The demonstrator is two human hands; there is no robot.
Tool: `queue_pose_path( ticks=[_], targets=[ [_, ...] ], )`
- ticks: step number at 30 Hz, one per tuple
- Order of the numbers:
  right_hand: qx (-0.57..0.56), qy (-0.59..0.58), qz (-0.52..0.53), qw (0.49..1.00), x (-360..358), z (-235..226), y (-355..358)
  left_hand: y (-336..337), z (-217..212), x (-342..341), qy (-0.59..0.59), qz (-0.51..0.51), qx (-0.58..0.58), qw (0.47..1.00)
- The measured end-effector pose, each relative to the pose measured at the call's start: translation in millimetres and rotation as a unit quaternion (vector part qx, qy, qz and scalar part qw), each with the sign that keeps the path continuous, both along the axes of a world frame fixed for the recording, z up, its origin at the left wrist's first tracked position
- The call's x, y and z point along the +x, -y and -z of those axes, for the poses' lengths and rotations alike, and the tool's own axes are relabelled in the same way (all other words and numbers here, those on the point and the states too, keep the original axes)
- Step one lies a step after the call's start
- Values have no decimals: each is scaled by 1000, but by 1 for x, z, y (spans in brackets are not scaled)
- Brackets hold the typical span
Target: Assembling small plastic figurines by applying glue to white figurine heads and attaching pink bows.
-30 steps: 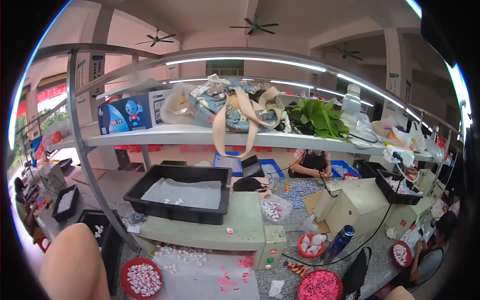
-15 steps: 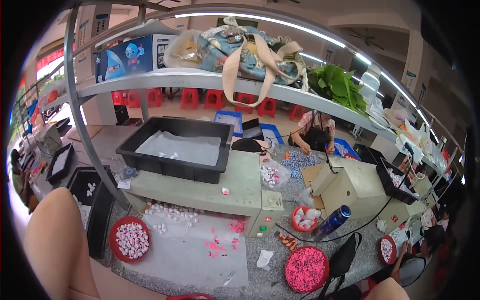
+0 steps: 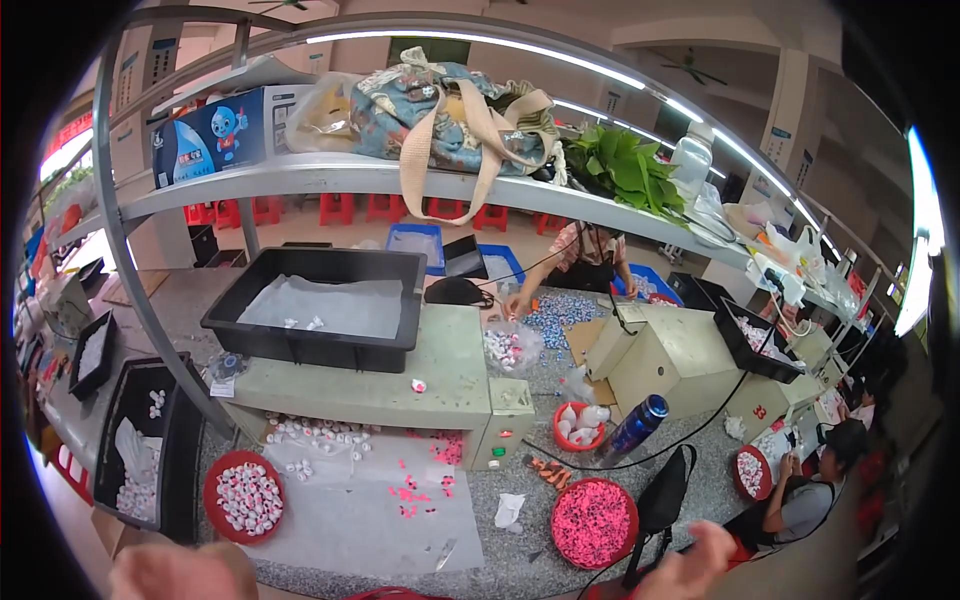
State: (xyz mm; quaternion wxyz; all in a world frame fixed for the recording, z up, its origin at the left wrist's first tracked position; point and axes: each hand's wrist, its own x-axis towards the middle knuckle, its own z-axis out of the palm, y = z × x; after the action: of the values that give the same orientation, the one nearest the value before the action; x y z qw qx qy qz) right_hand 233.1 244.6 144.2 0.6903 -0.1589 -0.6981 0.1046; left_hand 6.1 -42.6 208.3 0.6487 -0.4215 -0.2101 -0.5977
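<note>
At the lower left edge my left hand (image 3: 182,573) is blurred and cut off, so its fingers cannot be made out. It is nearest to a red bowl (image 3: 213,521) of small white pieces with dark and pink marks. My right hand (image 3: 692,562) rises at the lower right, slightly blurred, fingers apart and nothing seen in them. Close to it are a black bag (image 3: 664,497) and a red bowl heaped with small pink pieces (image 3: 594,523). Between the hands a white sheet (image 3: 350,540) lies on the speckled worktop, with loose pink pieces (image 3: 410,496) on it.
A pale green machine (image 3: 440,345) carries a black tray (image 3: 310,348). Right of it stand a blue bottle (image 3: 632,432) and a red basket (image 3: 580,440) of white pieces. A metal shelf (image 3: 330,175) with bags spans above. Two people work beyond, one far, one right. Cables cross the worktop.
Both my hands have come into view at the lower edge, where a bare knee and another bare patch showed before. The whole view has shifted, so the scene sits further left.
</note>
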Motion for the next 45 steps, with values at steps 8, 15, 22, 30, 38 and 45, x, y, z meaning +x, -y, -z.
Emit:
queue_pose_path(
  ticks=[8,15,22,30,38,45],
  targets=[
    [-534,92,-27,840,-8,329,13,-83,254,-6,538,220,-638,504],
    [-542,229,17,809,-47,393,-11,-78,366,-51,567,140,-726,363],
    [-508,271,99,812,-88,383,-19,-91,381,-191,522,-114,-718,446],
    [-489,301,163,802,-104,375,-21,-118,396,-302,502,-223,-729,407],
    [-495,281,58,820,-91,383,-1,-86,411,-209,451,-221,-651,570],
    [-503,255,-40,825,-106,368,7,-37,410,-177,492,-213,-593,601]
  ],
)
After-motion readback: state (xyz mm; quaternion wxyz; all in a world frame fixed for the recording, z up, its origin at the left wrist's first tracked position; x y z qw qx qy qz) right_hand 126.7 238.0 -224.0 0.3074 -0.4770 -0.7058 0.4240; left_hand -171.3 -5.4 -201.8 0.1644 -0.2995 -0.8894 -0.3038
